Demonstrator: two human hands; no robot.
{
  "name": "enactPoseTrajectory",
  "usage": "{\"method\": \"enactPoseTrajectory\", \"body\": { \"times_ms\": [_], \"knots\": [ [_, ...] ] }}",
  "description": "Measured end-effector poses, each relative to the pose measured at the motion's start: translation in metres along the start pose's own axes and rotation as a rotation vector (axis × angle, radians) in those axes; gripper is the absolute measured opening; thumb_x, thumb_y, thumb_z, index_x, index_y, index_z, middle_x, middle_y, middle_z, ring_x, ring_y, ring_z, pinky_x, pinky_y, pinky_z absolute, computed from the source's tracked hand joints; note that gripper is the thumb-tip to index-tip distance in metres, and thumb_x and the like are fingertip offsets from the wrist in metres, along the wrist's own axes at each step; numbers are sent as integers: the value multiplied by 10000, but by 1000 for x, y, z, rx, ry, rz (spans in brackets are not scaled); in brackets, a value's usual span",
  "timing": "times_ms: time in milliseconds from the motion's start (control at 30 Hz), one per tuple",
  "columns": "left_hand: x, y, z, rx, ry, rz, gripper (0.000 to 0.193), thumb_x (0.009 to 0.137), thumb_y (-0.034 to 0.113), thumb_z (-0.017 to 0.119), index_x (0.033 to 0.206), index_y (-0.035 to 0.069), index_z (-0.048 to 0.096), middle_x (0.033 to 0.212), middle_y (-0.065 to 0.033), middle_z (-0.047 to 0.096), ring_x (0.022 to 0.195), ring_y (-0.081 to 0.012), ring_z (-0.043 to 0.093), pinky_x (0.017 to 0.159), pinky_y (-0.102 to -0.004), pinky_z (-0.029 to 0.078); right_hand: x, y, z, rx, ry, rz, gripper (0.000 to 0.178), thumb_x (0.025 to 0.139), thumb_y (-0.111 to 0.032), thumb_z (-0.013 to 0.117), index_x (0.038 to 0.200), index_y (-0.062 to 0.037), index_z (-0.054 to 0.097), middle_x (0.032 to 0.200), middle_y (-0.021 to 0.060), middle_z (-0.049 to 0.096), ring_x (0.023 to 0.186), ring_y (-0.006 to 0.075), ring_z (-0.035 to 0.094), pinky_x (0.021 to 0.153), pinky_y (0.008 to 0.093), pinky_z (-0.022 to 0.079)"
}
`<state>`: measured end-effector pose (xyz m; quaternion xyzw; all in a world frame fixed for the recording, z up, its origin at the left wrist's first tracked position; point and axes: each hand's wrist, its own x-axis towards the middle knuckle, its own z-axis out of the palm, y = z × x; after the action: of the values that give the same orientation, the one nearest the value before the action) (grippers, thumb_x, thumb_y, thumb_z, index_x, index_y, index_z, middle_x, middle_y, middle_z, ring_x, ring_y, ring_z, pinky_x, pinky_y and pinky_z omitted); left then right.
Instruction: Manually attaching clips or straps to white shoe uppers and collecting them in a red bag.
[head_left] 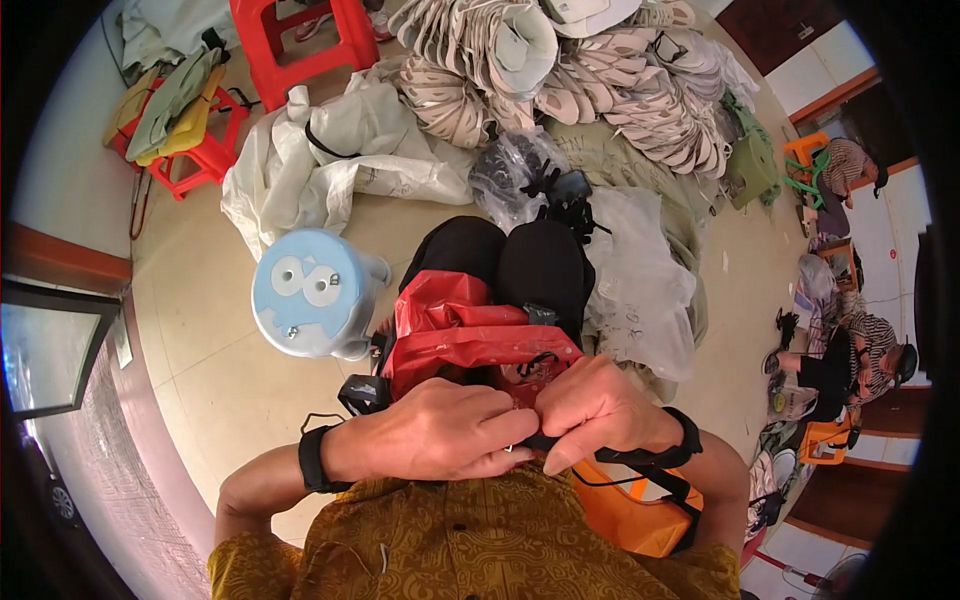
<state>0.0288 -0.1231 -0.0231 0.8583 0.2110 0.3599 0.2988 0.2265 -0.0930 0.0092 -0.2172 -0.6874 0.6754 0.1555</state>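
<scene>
My left hand and my right hand meet close to my body, both with curled fingers. Whatever sits between the fingertips is hidden; a small dark bit shows there. Just beyond the hands, a red plastic bag lies crumpled across my lap, over black trousers. Inside its fold near my right hand are a thin black cord and small reddish pieces too hidden to name. Each wrist wears a black band.
A light blue stool with a cartoon face stands left of my knees. White sacks, a clear plastic bag and large bundles of beige shoe uppers cover the floor ahead. Red stools stand farther off. Two people sit at the right.
</scene>
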Motion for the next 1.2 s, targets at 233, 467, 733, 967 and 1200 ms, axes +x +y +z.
{"method": "enactPoseTrajectory", "body": {
  "times_ms": [233,467,733,967,1200],
  "knots": [
    [-13,-1,9,-230,32,0,235,739,165,640,899,60,505,634,-51,430,509,-202,484,401,-298,382,-6,23,19,253,49,-164,302,591,-59,730,513,20,449,473,89,402,422,235,398,414,322,272],
    [-20,0,7,-212,11,-93,266,751,155,629,938,33,486,649,-67,457,514,-221,510,410,-312,399,-2,20,11,-17,44,-129,303,639,-144,704,537,-14,450,505,53,391,465,182,427,453,302,308],
    [-10,10,0,3,-121,-53,190,718,102,606,771,34,437,610,-66,404,495,-201,487,402,-311,398,9,-8,4,-750,-127,-190,167,592,-198,636,570,-57,550,556,68,462,544,233,494,496,327,401],
    [-5,13,-5,1,-92,128,180,702,91,601,752,42,435,598,-42,368,479,-174,450,375,-289,369,5,-8,14,-280,-98,-117,212,627,-177,632,540,-20,519,519,86,453,507,233,482,470,332,368],
    [-8,6,-1,-182,-112,110,180,701,102,612,768,51,453,583,-33,344,456,-179,421,374,-283,359,2,-1,19,-14,-91,-49,287,649,-169,662,513,-4,470,510,74,421,489,219,450,451,312,327]
  ]
}}
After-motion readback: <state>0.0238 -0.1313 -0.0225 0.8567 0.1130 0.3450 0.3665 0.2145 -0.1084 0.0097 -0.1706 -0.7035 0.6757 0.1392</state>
